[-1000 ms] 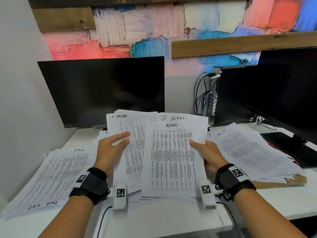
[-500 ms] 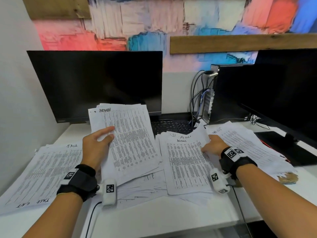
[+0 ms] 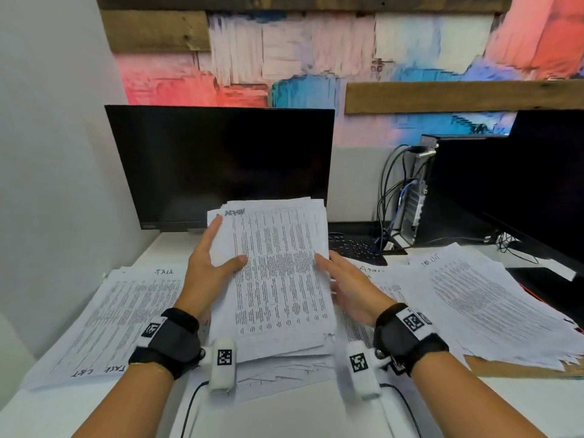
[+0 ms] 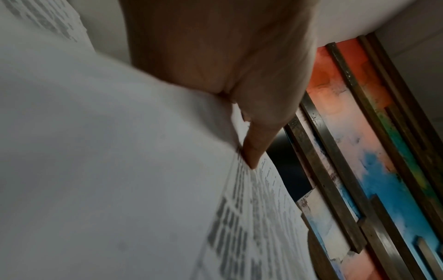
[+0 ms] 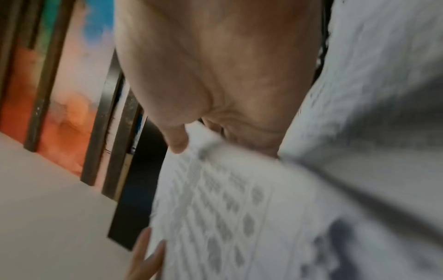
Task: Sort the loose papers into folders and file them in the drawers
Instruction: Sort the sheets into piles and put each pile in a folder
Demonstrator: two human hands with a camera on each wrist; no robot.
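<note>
A thick stack of printed sheets headed "ADMIN" (image 3: 278, 279) is held tilted up over the middle of the desk. My left hand (image 3: 211, 260) grips its left edge, thumb on the front and forefinger stretched along the edge. My right hand (image 3: 341, 276) holds the right edge, thumb on the front and fingers hidden behind. In the left wrist view the thumb (image 4: 251, 147) presses on the sheets (image 4: 120, 170). The right wrist view is blurred and shows the thumb (image 5: 177, 140) on the paper (image 5: 227, 208). More ADMIN sheets (image 3: 366, 273) lie flat under my right hand.
A pile marked "TASK" (image 3: 120, 311) covers the desk's left side, and a "TASK LIST" pile (image 3: 474, 298) lies at the right on a brown folder (image 3: 505, 371). Behind stand a monitor (image 3: 221, 165), keyboard (image 3: 354, 245), small computer (image 3: 417, 200) with cables, and a second monitor (image 3: 521, 184).
My right hand laid its ADMIN sheets flat on the desk, then came across to the right edge of the left hand's stack. The left hand swung that stack to the centre.
</note>
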